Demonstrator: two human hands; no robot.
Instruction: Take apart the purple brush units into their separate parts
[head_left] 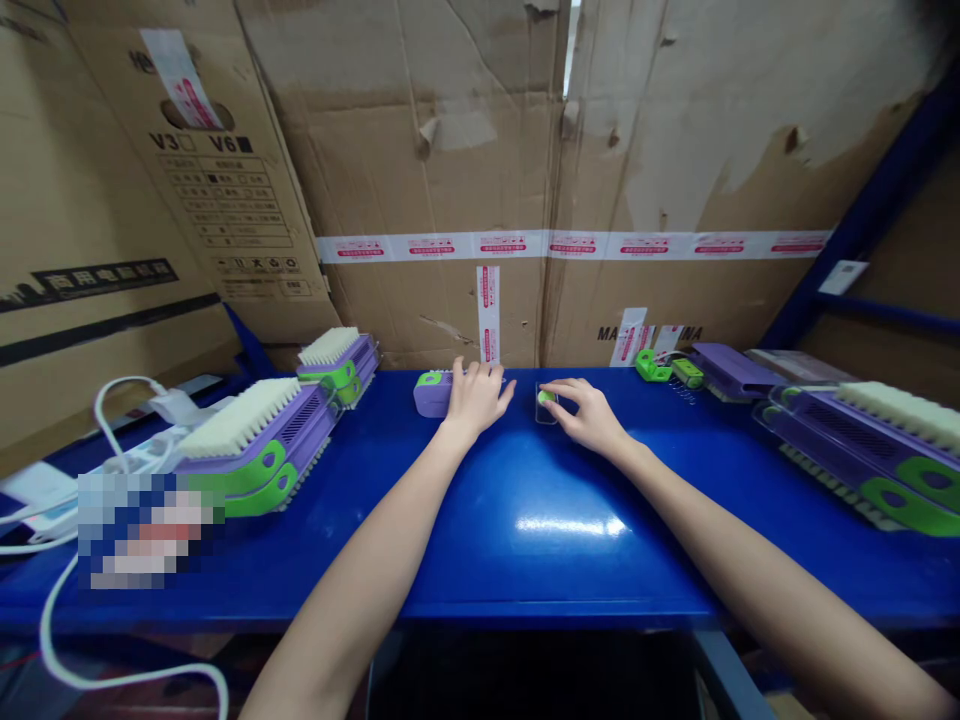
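Observation:
My left hand [478, 402] lies over the right end of a purple brush body [433, 400] with a green end, its fingers spread and the thumb stretched out to the right. How much of it the palm touches is hidden. To the right, my right hand [589, 412] pinches a small clear plastic piece [547, 412] with a green round spot, thumb and forefinger at its upper part. This piece stands on the blue table, apart from the purple body.
Purple-green brushes with cream bristles [244, 420] are stacked at left, with another stack [862, 430] at right. Loose green parts [654, 366] and a purple shell [731, 370] lie back right. A power strip [112, 475] with white cables sits left. Cardboard [435, 180] walls the back.

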